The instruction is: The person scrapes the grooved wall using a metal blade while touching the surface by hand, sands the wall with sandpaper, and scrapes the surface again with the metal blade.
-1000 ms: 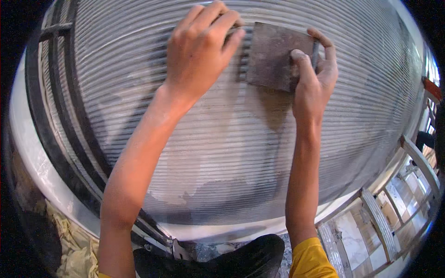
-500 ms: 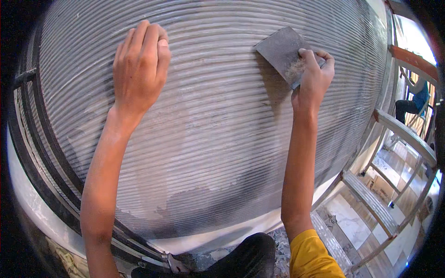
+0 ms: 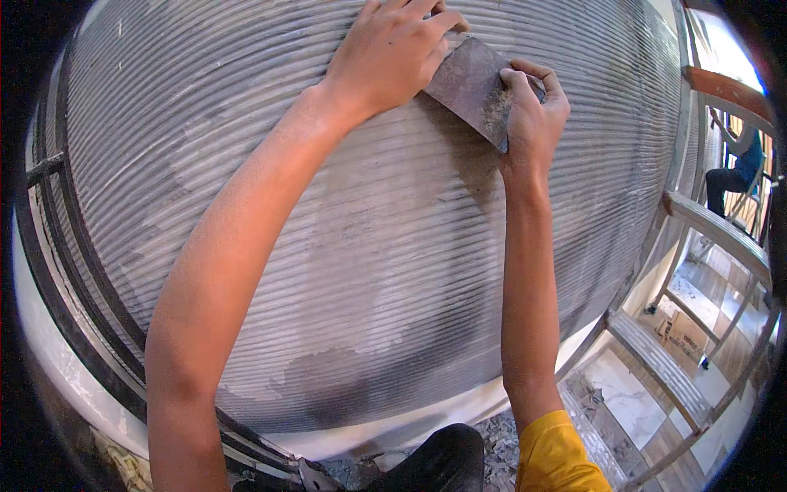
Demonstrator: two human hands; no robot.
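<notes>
A grey ribbed wall panel (image 3: 344,246) with fine horizontal grooves fills most of the view, with darker damp-looking patches low down. My right hand (image 3: 533,107) grips a flat, dark metal scraper blade (image 3: 471,82) and holds it tilted against the upper part of the panel. My left hand (image 3: 389,49) lies flat on the panel with its fingers resting over the blade's upper left edge. Both forearms reach up from the lower edge.
A metal ladder (image 3: 689,246) with flat steps stands at the right, over a tiled floor (image 3: 631,402). Another person (image 3: 734,172) sits at the far right. Dark metal bars (image 3: 57,271) curve along the panel's left edge. My dark shoe (image 3: 434,455) shows at the bottom.
My left hand has moved from the left part of the panel to the right, onto the scraper blade. The scraper and my right hand stay at the upper part of the panel.
</notes>
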